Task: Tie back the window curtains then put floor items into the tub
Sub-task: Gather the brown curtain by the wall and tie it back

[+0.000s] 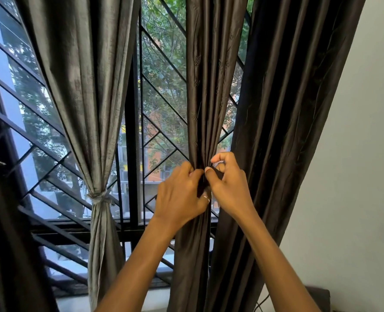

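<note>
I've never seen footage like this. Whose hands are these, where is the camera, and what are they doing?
No machine here: a person wears a camera on the head, so you look along their own arms. They face a barred window. The left hand grips a gathered brown curtain; the right hand pinches a dark strip against it, probably its tie-back. The grey curtain to the left is already bound with a band. No tub or floor shows.
</note>
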{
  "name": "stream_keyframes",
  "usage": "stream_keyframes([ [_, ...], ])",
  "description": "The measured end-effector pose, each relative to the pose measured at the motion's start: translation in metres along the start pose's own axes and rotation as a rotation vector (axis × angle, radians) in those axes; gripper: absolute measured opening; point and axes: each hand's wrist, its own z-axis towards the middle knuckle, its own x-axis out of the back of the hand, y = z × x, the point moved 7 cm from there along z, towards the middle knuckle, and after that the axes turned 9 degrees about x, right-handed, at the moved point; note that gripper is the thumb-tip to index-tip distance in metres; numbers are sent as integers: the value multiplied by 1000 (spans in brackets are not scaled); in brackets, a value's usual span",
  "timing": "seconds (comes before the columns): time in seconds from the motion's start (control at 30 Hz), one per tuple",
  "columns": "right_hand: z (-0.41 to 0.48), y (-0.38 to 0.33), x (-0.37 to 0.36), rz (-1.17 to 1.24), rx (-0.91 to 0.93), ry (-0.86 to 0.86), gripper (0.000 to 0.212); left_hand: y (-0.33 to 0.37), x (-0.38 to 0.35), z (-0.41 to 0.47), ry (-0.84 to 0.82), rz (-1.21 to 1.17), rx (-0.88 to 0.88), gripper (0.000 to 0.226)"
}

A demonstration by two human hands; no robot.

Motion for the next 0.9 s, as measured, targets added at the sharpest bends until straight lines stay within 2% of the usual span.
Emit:
stream_keyframes([
  [0.3, 2, -19, -15, -6, 71, -101, 11, -4, 1, 5, 68, -32, 38, 12],
  [0.43, -6, -16, -9, 43, 51, 23, 7, -11, -2, 11, -94, -154, 132, 15],
  [0.5, -16, -5, -7, 52, -5, 75, 5, -17, 1, 18, -140, -281, 202, 24],
  [0.6, -35, 5, -22, 15, -29, -45, 17, -28, 1, 29, -223, -430, 328, 39],
  [0.7, -50, 3, -46, -23, -13, -183, 23, -26, 0, 36, -316, -433, 328, 44],
  [0.8, -54, 3, -54, -51, -69, -137, 41, -19, -1, 39, -371, -426, 317, 47],
  [0.9, -54, -3, -52, -49, -38, -46, 36, -18, -1, 41, -383, -402, 317, 46],
])
